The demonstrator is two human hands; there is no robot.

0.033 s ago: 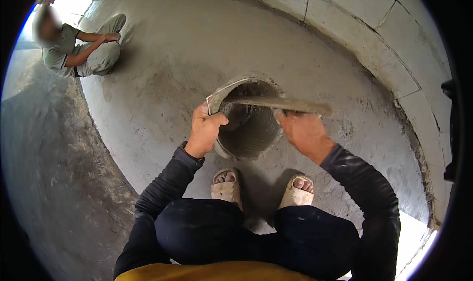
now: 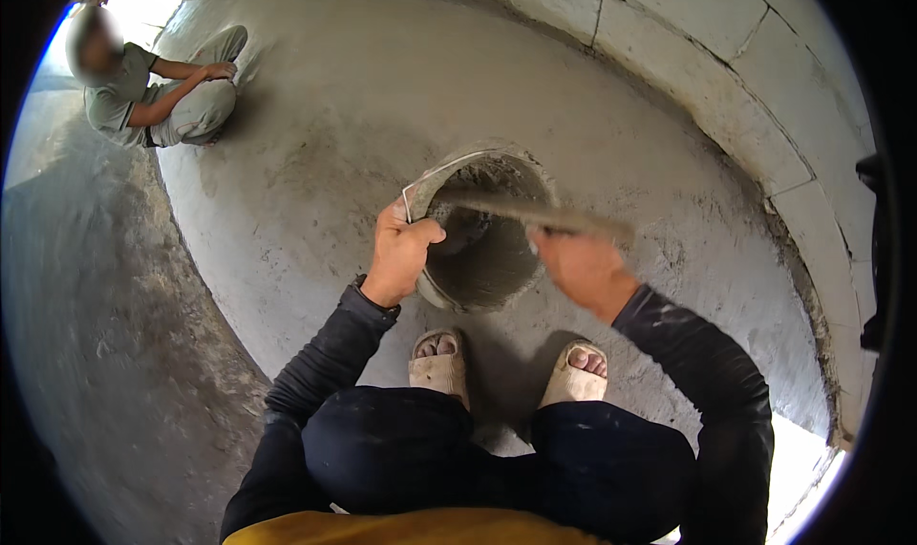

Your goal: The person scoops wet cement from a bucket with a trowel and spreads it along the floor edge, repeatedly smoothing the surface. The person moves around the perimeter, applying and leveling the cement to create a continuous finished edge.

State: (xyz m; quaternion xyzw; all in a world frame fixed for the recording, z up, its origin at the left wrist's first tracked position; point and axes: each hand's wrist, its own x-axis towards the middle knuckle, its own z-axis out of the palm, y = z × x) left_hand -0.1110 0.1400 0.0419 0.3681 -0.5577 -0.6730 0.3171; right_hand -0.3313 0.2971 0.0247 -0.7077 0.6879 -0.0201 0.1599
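A round bucket (image 2: 487,295) smeared with grey cement stands on the floor in front of my feet, its wire handle lying along the left and far rim. My left hand (image 2: 394,258) is closed on the bucket's left rim, thumb over the inner side. Closed too, my right hand (image 2: 585,270) grips a long flat plastering trowel (image 2: 516,208), seen edge-on and coated in cement. The trowel lies across the bucket's mouth, its left end over the opening and its right end past the rim. Motion blurs it slightly. Inside the bucket some wet grey mix shows, partly hidden by the trowel.
My sandalled feet (image 2: 575,373) are planted just nearer than the bucket. Smooth grey cement floor (image 2: 325,96) spreads around it. A pale block wall (image 2: 688,96) curves along the far and right sides. Another person (image 2: 158,101) sits at the far left, hands on a knee.
My right hand has shifted slightly left and nearer, and the trowel's right end has dipped. My left hand keeps its grip on the bucket rim.
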